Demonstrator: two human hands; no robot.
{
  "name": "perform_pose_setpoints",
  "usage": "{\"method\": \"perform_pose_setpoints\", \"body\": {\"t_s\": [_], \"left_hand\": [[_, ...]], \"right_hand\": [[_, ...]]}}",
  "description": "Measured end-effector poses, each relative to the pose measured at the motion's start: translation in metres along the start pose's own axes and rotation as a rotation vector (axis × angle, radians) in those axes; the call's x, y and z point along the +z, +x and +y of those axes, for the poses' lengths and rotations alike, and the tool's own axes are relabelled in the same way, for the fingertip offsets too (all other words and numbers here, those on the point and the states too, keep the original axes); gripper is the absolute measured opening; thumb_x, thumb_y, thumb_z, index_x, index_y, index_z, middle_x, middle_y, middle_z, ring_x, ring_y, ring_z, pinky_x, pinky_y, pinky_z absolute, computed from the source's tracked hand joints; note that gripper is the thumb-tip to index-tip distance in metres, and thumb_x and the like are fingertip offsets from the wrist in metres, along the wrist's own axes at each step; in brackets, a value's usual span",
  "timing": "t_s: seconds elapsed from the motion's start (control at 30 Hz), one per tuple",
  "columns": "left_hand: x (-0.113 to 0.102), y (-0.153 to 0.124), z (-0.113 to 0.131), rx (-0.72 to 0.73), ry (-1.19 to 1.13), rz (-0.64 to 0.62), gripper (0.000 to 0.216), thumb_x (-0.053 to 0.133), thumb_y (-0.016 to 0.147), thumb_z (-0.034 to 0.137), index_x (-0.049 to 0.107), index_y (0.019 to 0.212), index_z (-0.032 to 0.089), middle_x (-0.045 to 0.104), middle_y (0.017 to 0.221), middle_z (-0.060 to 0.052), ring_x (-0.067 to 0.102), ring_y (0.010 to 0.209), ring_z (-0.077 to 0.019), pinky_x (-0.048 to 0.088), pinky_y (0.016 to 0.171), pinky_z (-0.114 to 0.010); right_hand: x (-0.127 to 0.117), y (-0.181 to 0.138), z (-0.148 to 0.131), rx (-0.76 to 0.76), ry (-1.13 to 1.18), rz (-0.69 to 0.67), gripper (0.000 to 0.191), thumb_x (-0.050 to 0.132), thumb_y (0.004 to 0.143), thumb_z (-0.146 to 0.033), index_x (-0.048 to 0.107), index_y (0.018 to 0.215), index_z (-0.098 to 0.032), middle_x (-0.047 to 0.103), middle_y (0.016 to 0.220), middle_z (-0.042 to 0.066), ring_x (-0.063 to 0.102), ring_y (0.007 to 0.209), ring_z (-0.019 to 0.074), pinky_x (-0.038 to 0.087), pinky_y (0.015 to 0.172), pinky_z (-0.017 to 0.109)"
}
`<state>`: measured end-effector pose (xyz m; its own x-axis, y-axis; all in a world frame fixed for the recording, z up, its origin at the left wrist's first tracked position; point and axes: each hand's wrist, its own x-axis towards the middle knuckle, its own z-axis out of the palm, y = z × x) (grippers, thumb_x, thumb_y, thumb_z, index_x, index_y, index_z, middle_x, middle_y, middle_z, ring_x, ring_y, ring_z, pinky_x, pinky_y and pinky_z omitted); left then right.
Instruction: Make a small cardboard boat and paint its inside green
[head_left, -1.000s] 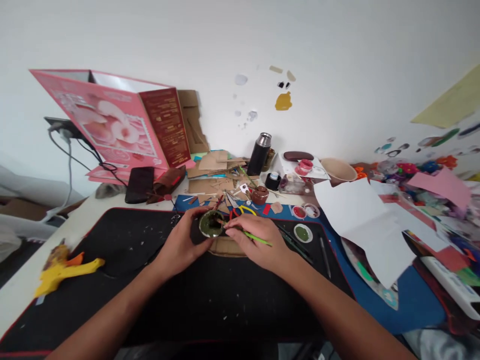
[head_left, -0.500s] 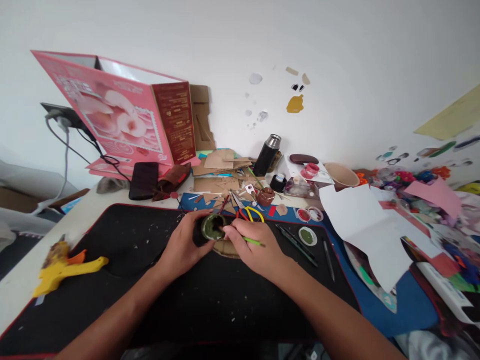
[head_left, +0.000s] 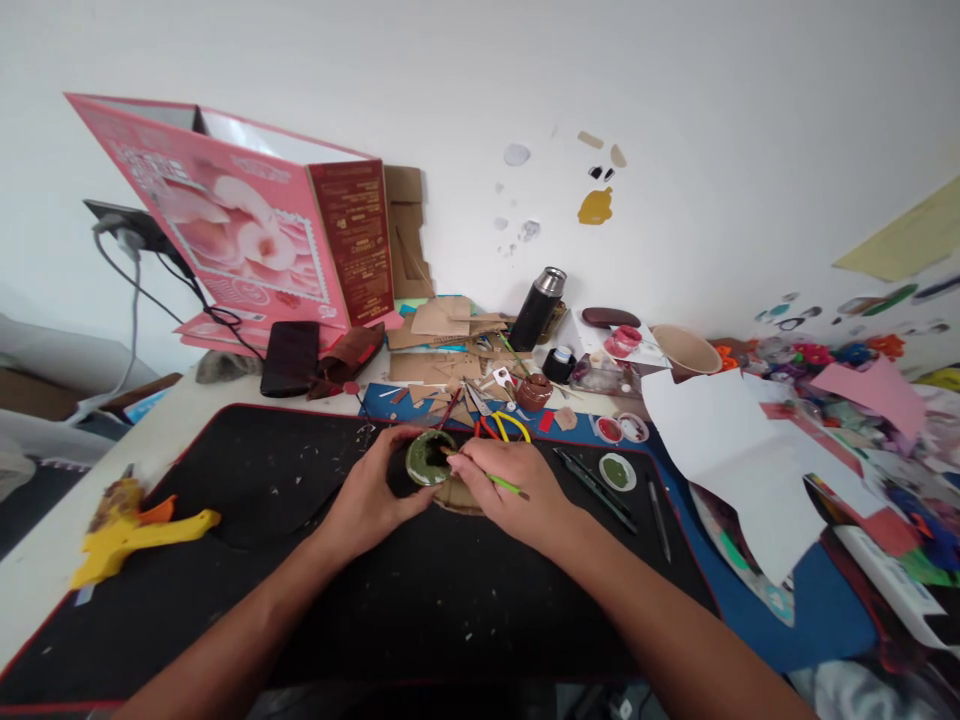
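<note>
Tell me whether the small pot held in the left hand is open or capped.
Open: the pot shows its green inside, and the brush in the right hand reaches into it.

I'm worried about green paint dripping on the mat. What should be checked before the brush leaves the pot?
1. Left hand grips the green paint pot: ok.
2. Right hand pinches the brush, tip inside the pot: ok.
3. Paint load on the bristles: cannot tell, hidden in the pot.
4. Pot standing level on the black mat: cannot tell.
5. Mat around the hands free of scraps: not ok, pale bits lie scattered.
6. Green-stained lid clear of the right hand: ok.
</note>
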<state>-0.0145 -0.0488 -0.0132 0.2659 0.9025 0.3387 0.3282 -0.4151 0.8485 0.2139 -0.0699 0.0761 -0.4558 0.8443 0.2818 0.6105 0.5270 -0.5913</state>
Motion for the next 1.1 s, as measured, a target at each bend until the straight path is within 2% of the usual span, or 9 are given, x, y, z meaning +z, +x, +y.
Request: {"method": "perform_pose_setpoints", "body": {"t_s": [0.1,0.2,0.3,0.53,0.63,0.77,0.97,1.1], "left_hand": [[0.002,-0.001,-0.002,0.000,0.014,0.012,0.053,0.081,0.084,0.030,0.061,0.133,0.026,0.077,0.133,-0.008,0.077,0.123,-0.0286,0.063,0.107,-0.046],[0.004,-0.002,-0.002,-0.016,-0.004,0.013,0.053,0.081,0.085,0.032,0.060,0.134,0.027,0.078,0.133,-0.008,0.077,0.122,-0.0286,0.063,0.106,-0.045],[0.005,-0.003,-0.003,-0.022,-0.030,-0.018,0.053,0.082,0.086,0.034,0.061,0.134,0.027,0.077,0.134,-0.008,0.077,0.124,-0.0290,0.063,0.107,-0.046],[0.004,-0.005,-0.006,-0.037,-0.010,-0.045,0.056,0.083,0.085,0.033,0.061,0.136,0.027,0.076,0.138,-0.009,0.074,0.128,-0.0301,0.059,0.112,-0.050],[0.004,-0.004,-0.007,-0.094,-0.032,-0.032,0.055,0.083,0.084,0.036,0.061,0.133,0.026,0.076,0.134,-0.009,0.074,0.126,-0.0305,0.060,0.111,-0.050],[0.005,-0.005,-0.007,-0.140,-0.077,-0.063,0.055,0.083,0.082,0.035,0.060,0.131,0.027,0.077,0.131,-0.008,0.075,0.124,-0.0304,0.060,0.110,-0.051],[0.005,-0.004,-0.005,-0.132,-0.092,-0.068,0.053,0.082,0.083,0.034,0.061,0.131,0.027,0.076,0.134,-0.010,0.074,0.125,-0.0309,0.060,0.110,-0.051],[0.004,-0.002,-0.005,-0.126,-0.065,-0.030,0.052,0.083,0.083,0.036,0.061,0.130,0.026,0.077,0.129,-0.009,0.075,0.122,-0.0303,0.060,0.109,-0.050]], "right_hand": [[-0.001,-0.001,-0.001,0.054,0.013,0.013,0.042,0.048,0.116,-0.040,0.054,0.078,-0.023,0.064,0.071,0.001,0.059,0.065,0.0163,0.038,0.065,0.031],[0.001,0.001,-0.005,0.147,0.178,0.054,0.040,0.049,0.115,-0.039,0.061,0.080,-0.023,0.066,0.071,0.000,0.064,0.068,0.0162,0.044,0.070,0.029],[0.006,0.002,-0.008,0.207,0.292,0.034,0.038,0.051,0.114,-0.039,0.063,0.081,-0.023,0.063,0.066,-0.002,0.064,0.065,0.0157,0.045,0.069,0.027],[-0.008,0.004,-0.013,0.259,0.237,-0.069,0.038,0.055,0.113,-0.037,0.067,0.080,-0.023,0.066,0.068,-0.002,0.067,0.071,0.0168,0.046,0.071,0.027],[-0.011,0.008,-0.011,0.254,0.178,-0.025,0.039,0.056,0.113,-0.037,0.067,0.078,-0.023,0.069,0.072,-0.001,0.066,0.071,0.0166,0.045,0.073,0.028],[-0.001,0.009,-0.008,0.262,0.191,0.032,0.039,0.055,0.112,-0.037,0.066,0.078,-0.023,0.070,0.073,0.000,0.065,0.070,0.0163,0.045,0.072,0.028],[0.001,0.000,-0.004,0.144,0.229,-0.127,0.036,0.056,0.113,-0.037,0.064,0.082,-0.022,0.065,0.075,-0.001,0.060,0.071,0.0152,0.042,0.070,0.028],[-0.009,-0.002,-0.002,0.192,0.175,-0.101,0.036,0.055,0.113,-0.036,0.064,0.082,-0.022,0.067,0.077,-0.001,0.061,0.074,0.0162,0.041,0.071,0.028]]}}
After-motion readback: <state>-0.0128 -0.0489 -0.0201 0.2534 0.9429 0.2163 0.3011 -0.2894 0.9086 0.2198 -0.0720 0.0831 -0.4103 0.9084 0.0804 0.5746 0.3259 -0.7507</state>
